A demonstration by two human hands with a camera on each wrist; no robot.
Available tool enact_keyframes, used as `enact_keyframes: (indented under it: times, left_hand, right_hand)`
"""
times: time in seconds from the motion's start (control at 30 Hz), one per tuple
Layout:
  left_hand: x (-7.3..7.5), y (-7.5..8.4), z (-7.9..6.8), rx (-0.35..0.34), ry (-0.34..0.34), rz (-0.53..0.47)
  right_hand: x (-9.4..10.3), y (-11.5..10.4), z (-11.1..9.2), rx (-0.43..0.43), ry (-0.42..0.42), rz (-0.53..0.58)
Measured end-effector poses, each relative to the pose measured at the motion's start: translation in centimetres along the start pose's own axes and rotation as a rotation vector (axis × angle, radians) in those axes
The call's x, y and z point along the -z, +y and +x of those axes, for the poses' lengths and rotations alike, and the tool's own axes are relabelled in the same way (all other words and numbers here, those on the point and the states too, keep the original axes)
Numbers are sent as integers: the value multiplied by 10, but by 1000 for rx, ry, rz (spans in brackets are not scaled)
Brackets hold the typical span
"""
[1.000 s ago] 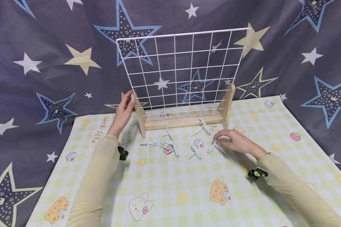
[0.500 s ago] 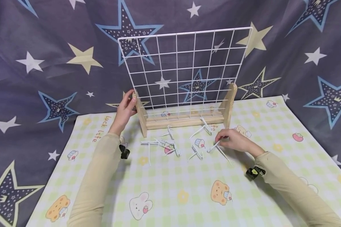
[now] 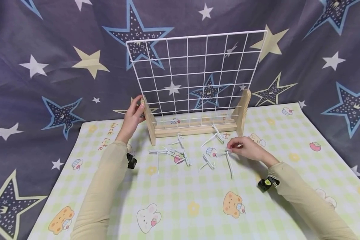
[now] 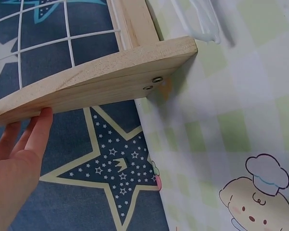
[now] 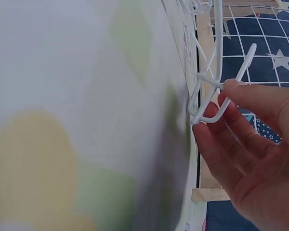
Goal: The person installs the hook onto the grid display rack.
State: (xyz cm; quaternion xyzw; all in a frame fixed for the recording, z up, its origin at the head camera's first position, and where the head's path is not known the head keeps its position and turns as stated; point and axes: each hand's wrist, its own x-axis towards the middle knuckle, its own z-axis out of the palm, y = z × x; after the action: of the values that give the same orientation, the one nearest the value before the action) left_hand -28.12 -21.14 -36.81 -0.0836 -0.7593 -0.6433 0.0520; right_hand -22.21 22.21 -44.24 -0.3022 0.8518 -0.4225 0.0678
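A white wire grid (image 3: 195, 73) stands upright in a wooden base with two side panels. My left hand (image 3: 131, 118) holds the upper part of the left wooden panel (image 3: 149, 123); in the left wrist view its fingers (image 4: 37, 132) meet the panel's rear edge. Low over the cloth, my right hand (image 3: 249, 149) pinches a white wire hook (image 3: 229, 165) between thumb and fingers, seen closely as bent white wire (image 5: 221, 113) in the right wrist view. More white hooks lie nearby: one hook (image 3: 208, 163) alone, another hook (image 3: 217, 134) against the base, and a tangled group (image 3: 184, 156) left of them.
A checked cloth (image 3: 174, 190) with printed cartoon figures covers the table. Behind it hangs a dark curtain (image 3: 114, 90) with stars. The right wooden panel (image 3: 242, 113) stands close to my right hand. Black cameras (image 3: 268, 183) are strapped to both wrists.
My right fingers have closed on the hook and turned it: its long prong has swung from pointing down-right to nearly straight toward me. The left hand stays at the panel.
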Motion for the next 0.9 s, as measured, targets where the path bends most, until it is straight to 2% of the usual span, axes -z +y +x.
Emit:
enact_keyframes:
  times: [0.17,0.27,0.43,0.67,0.9]
  left_hand:
    - [1,-3,0,2,-2,-5]
    - [1,-8,3,-7,-2,-5]
    - [-2,-6,4,-17,-8,15]
    - [-1,-7,3,-17,-2,24]
    - [1,-6,2,-15,-3,56]
  right_hand:
    - [-3,-5,1,4,37,39]
    - [-4,5,2,-15,64,70]
    - [-3,4,4,-53,115,121]
    - [-2,-4,13,-68,183,195]
    - [-1,-14,24,-46,236,234]
